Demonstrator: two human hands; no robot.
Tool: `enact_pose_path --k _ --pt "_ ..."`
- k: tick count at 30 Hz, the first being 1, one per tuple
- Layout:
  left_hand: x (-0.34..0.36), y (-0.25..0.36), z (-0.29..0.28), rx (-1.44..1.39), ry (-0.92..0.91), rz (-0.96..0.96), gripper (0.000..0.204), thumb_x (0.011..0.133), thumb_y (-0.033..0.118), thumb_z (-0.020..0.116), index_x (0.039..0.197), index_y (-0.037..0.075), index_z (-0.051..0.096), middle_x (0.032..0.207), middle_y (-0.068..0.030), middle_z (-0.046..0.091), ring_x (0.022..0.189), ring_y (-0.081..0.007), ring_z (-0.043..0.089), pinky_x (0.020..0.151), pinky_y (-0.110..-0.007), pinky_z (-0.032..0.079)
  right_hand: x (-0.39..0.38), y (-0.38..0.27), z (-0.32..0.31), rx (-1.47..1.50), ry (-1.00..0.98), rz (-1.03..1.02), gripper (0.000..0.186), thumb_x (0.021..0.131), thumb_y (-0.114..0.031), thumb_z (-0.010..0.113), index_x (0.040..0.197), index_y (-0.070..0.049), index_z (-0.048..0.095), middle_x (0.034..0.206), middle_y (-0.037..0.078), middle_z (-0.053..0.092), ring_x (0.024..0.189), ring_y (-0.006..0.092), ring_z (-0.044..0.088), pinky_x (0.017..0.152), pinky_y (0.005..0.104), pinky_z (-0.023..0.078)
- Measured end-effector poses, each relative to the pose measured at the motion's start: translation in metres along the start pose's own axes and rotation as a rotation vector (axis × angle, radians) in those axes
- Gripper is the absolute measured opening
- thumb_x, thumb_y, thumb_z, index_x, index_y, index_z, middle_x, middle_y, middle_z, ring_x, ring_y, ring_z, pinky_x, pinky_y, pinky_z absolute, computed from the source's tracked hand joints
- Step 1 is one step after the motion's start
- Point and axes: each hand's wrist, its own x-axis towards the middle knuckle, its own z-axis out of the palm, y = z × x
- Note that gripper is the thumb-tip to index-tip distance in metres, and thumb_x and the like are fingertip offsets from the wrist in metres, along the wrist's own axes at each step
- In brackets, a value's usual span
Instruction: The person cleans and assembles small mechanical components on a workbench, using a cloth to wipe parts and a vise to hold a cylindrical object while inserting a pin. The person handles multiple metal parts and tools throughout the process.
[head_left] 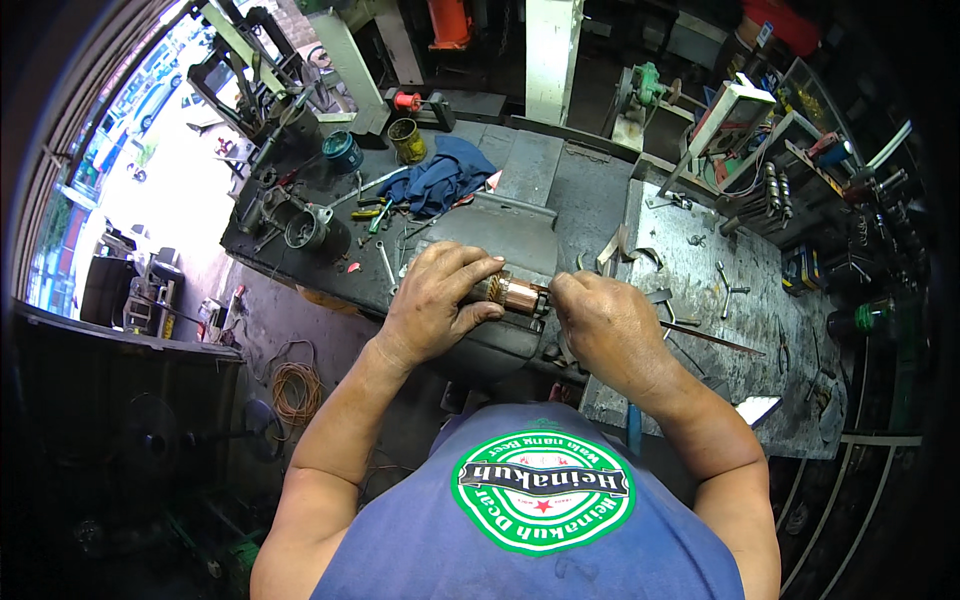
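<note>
A copper-coloured metal cylinder with wire windings at its left end (521, 296) lies crosswise between the two hands, just over the near part of a dark grey metal plate (505, 240) at the bench (592, 205). Whether anything supports it from below is hidden. The left hand (440, 300) grips the wound end, fingers over the far side and thumb on the near side. The right hand (612, 325) is curled tight at the dark opposite end; what its fingertips pinch cannot be seen.

The cylinder looks dense, stiff and fairly heavy for its bulk. Its smooth copper band would probably be slippery under oily fingers, while the ridged windings should give better purchase, though their wire may nick or deform. A broad wrap there, with the far end steadied, seems the safest hold.
</note>
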Motion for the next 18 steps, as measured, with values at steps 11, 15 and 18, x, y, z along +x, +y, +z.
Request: enact_pose_path --k 11,15,18 --pt "-0.0005 -0.0018 0.001 -0.015 0.017 0.017 0.066 0.084 0.038 0.093 0.142 0.011 0.074 0.133 -0.009 0.072 0.128 -0.0364 0.065 0.112 -0.052 0.052 -0.0022 0.0023 0.0049 0.024 0.022 0.008 0.016 0.097 -0.007 0.07 0.111 -0.001 0.067 0.097 0.018 0.075 0.088 0.0408 0.079 0.074 0.0534 0.064" --pt "-0.0006 -0.0013 0.001 -0.008 0.023 0.023 0.066 0.083 0.037 0.093 0.141 0.011 0.075 0.132 -0.0093 0.073 0.126 -0.0365 0.065 0.111 -0.052 0.052 -0.0035 0.0026 0.0072 0.037 0.02 0.018 0.015 0.097 -0.007 0.071 0.11 -0.001 0.066 0.096 0.018 0.073 0.088 0.0413 0.078 0.074 0.0536 0.063" --pt "-0.002 -0.0007 0.002 -0.015 0.036 0.029 0.066 0.082 0.037 0.093 0.14 0.011 0.075 0.131 -0.0096 0.073 0.126 -0.0365 0.065 0.111 -0.051 0.052 -0.0049 0.0008 0.0088 0.063 0.079 0.009 0.011 0.098 -0.007 0.074 0.104 -0.003 0.066 0.089 0.018 0.07 0.083 0.0419 0.075 0.071 0.0541 0.06"
